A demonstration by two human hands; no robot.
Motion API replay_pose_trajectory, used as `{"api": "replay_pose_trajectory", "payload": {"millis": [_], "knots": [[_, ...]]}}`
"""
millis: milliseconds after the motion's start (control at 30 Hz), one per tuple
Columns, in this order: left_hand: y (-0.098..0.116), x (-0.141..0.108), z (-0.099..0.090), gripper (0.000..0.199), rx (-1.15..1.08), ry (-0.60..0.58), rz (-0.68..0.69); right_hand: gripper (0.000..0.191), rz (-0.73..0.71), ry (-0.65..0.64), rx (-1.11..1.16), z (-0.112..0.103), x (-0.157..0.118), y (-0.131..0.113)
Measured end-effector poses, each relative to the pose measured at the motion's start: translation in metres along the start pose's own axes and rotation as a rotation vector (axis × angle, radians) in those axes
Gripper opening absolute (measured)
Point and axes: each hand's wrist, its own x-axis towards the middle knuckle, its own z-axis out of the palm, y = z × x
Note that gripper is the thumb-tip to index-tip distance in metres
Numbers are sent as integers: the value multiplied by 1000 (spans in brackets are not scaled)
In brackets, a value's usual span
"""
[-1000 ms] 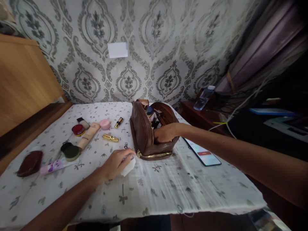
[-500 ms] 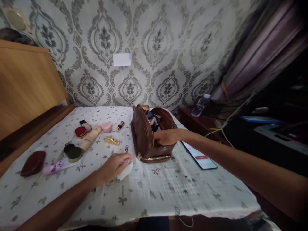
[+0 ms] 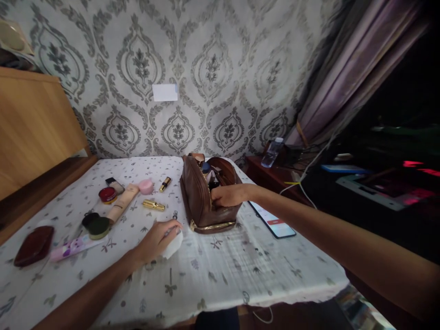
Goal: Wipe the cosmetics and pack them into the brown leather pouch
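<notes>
And the right hand (image 3: 228,195) is sunk into the open bag (image 3: 196,195) on the tabletop (image 3: 192,279), its grip hidden, impossible to tell! Just beside, a tissue (image 3: 174,247) is loosely pinched by the left hand (image 3: 158,239). Should the bag be snagged by a hasty withdrawal, its contents (image 3: 205,167) could be spilled.

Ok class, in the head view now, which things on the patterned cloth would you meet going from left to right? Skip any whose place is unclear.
Dark red oblong item, red-lidded jar, pink jar, black-and-gold tube, brown bag, phone.
</notes>
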Motion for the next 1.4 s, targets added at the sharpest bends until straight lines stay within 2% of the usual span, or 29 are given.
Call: {"api": "replay_pose_trajectory", "payload": {"millis": [300, 467, 600, 700, 767, 867, 933, 1100, 1400], "knots": [[-2, 0, 0, 40, -11, 3, -33, 44, 46, 26, 66, -2, -14, -8], [-9, 0, 3, 40, -23, 12, -60, 42, -10, 60, 72, -7, -30, -13], [-12, 1, 4, 39, -38, 15, -19, 31, 59, 265, -48, -13, -53, -21], [-11, 2, 4, 39, -44, 25, -11, 27, 169, 516, -189, -12, -60, -25], [-10, 2, 4, 40, -40, 33, -16, 29, 246, 629, -310, -8, -56, -25], [-8, 3, 3, 41, -27, 37, -24, 26, 310, 627, -412, -2, -40, -20], [-7, 3, 3, 41, -26, 35, -23, 26, 293, 594, -349, 2, -29, -15], [-7, 3, 4, 41, -51, 30, -27, 52, 271, 622, -96, 6, -10, -10], [-5, 4, 2, 40, -74, 24, -21, 56, 296, 713, 15, 17, 5, 1]]}}
